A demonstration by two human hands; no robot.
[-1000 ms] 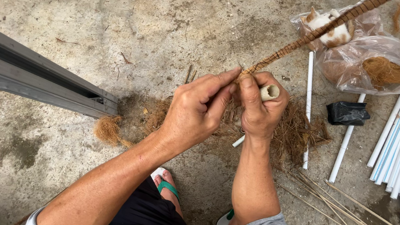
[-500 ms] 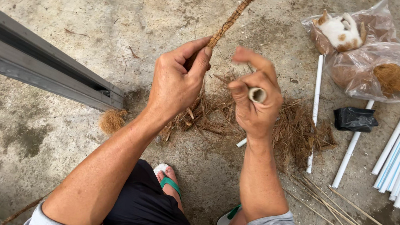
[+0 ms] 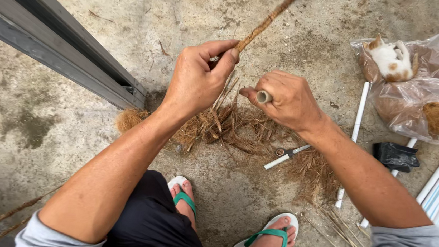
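My left hand (image 3: 198,79) pinches the lower end of a fibre-wrapped stick (image 3: 268,21) that slants up and to the right, out of the top of the view. A few loose strands hang below that grip. My right hand (image 3: 285,98) is closed around a small pale tube (image 3: 263,96) whose round end shows beside the thumb. The two hands are a short gap apart. Beneath them a heap of brown coconut fibre (image 3: 240,130) is spread on the concrete floor.
A grey metal rail (image 3: 51,45) runs diagonally at left. Scissors (image 3: 286,156) lie on the fibre. Clear bags of fibre (image 3: 423,99) with a small cat (image 3: 392,59) sit at right, beside white tubes (image 3: 357,119), a black object (image 3: 395,155) and thin sticks (image 3: 340,229). My sandalled feet (image 3: 267,239) are below.
The hands have come apart: the right hand moved right and down with the tube, while the left hand kept hold of the stick, which swung from pointing right toward upright.
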